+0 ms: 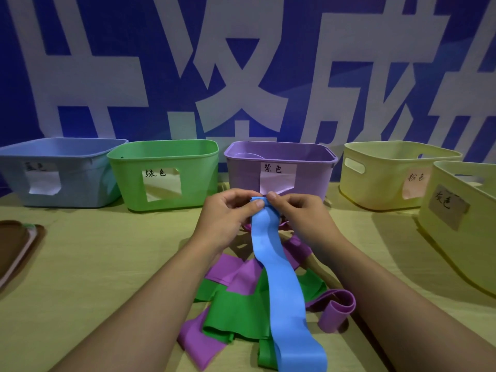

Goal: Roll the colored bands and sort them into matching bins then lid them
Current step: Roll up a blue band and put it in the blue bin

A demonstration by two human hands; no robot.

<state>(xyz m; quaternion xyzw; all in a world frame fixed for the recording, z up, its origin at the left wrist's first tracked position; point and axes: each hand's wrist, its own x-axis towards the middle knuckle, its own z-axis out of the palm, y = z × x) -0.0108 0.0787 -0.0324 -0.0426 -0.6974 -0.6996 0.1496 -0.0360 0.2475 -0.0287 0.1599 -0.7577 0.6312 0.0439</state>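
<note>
A long blue band (279, 275) runs from the near table edge up to both hands. My left hand (228, 213) and my right hand (292, 210) pinch its far end, which is curled over, in front of the purple bin (308, 167). Under the blue band lies a heap of green bands (236, 310) and purple bands (236, 272), and one purple band (335, 310) sits loosely looped at the right. A blue bin (80, 178) and a green bin (193, 170) stand at the back left, each with a paper label.
Two pale yellow bins stand at the right, one at the back (381, 178) and one nearer (461, 232). Brown lids (16, 248) are stacked at the left table edge. A blue banner with large white characters hangs behind the bins.
</note>
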